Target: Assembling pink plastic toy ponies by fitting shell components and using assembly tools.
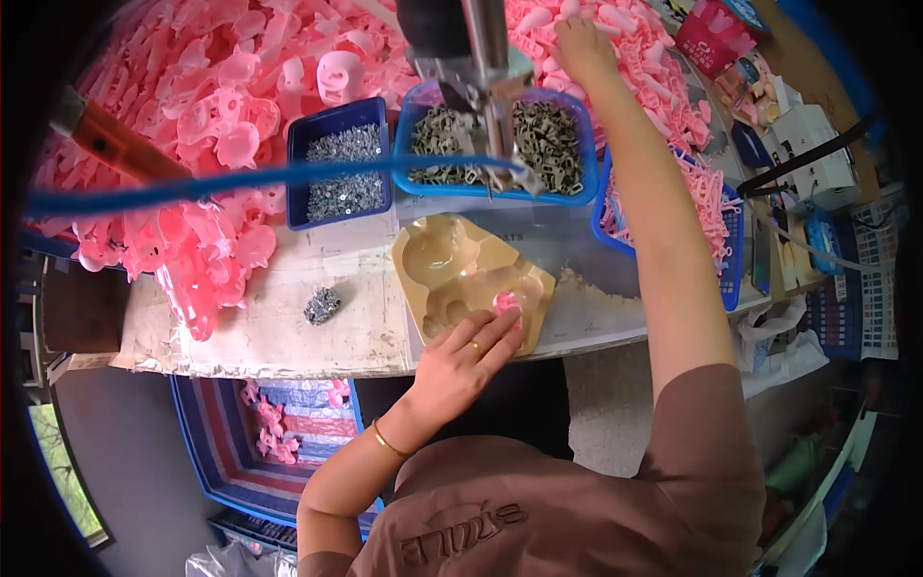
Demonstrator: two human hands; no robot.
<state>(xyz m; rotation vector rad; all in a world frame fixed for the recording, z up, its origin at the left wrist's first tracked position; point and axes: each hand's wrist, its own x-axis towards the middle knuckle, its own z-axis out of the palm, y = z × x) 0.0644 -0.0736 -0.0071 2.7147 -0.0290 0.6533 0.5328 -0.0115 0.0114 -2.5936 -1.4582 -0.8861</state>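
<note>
Two bare hands, well apart from each other. Left hand (461, 365): ring on one finger, bracelet at the wrist; fingers laid over the near part of the tan fixture, fingertips at the small pink piece; cannot tell whether they pinch it or merely rest on it. Right hand (585, 53): arm outstretched, hand at the far pink heap (644, 62); its grip, if any, cannot be told.

One small pink piece (507, 303), seated at the near right part of the fixture, partly covered by the fingers.

One tan fixture (486, 274), angular in outline, with rounded hollows, flat on the counter (260, 341) near its front edge.

One navy bin (338, 221), holding small silvery metal parts (344, 178); to its right, one light-blue tub (461, 190) of dark metal clips (548, 139). One blue basket (733, 264), right of the tub, holding thin pink rods (707, 207).

One large heap of pink plastic parts (226, 125), at left. One little cluster of metal parts (322, 305), left of the fixture.

One metal machine head (495, 96), hanging before the tub; one blue hose (288, 175), blurred, crossing the view.

Below the counter: one striped lined bin (221, 452) with several pink pieces (272, 428).
</note>
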